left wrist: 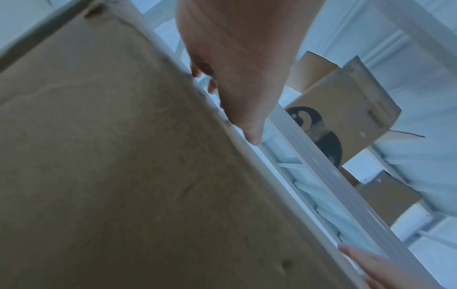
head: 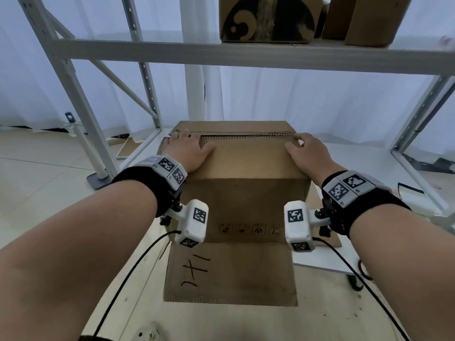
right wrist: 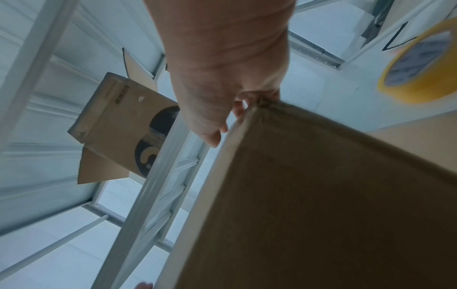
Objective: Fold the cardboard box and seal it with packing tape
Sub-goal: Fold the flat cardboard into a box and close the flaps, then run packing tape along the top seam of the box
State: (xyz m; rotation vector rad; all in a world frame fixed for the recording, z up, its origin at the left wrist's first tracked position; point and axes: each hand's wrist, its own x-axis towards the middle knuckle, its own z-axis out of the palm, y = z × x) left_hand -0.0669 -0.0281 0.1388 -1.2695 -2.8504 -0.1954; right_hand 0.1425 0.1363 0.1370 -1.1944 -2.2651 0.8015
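Box: my cardboard box (head: pixel 246 193) stands at the centre of the head view on the pale counter (head: pixel 327 262), its top flaps folded shut along a seam near the far edge; a lower flap, marked in pen, lies flat toward the bottom of the frame.
Left hand: my left hand (head: pixel 189 153) lies flat on the top flap at centre left, fingers straight and spread, pressing down.
Right hand: my right hand (head: pixel 307 153) presses the same flap at centre right, fingers relaxed over the seam corner, gripping nothing.
Tape: a yellow roll of packing tape (right wrist: pixel 420 64) shows at the upper right of the right wrist view, well apart from my hands.
Shelf: a grey metal shelf (head: pixel 246 55) crosses the top of the head view, carrying a printed box (head: pixel 268 18).
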